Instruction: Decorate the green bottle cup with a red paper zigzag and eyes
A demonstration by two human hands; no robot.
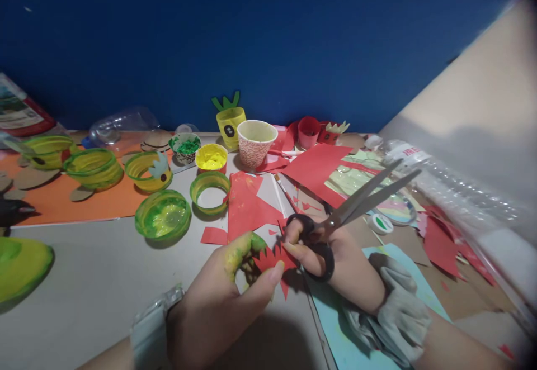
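Note:
My left hand (226,297), smeared with yellow and green paint and wearing a watch on the wrist, pinches a small red paper piece (272,259) with a jagged, spiky edge. My right hand (335,261) grips black-handled scissors (348,208), its fingers through the loops. The blades are slightly apart and point away to the upper right, clear of the paper. Both hands meet low in the middle of the view, over the grey table. A grey sleeve covers my right wrist.
Painted green-yellow plastic bowls (163,215) and rings (210,191) sit on the left, some on an orange sheet (54,202). Cups (255,142), a yellow paint pot (211,157), red paper sheets (247,202) and scraps lie behind the hands. A clear plastic bottle (457,191) lies right; light blue paper (348,342) under my right arm.

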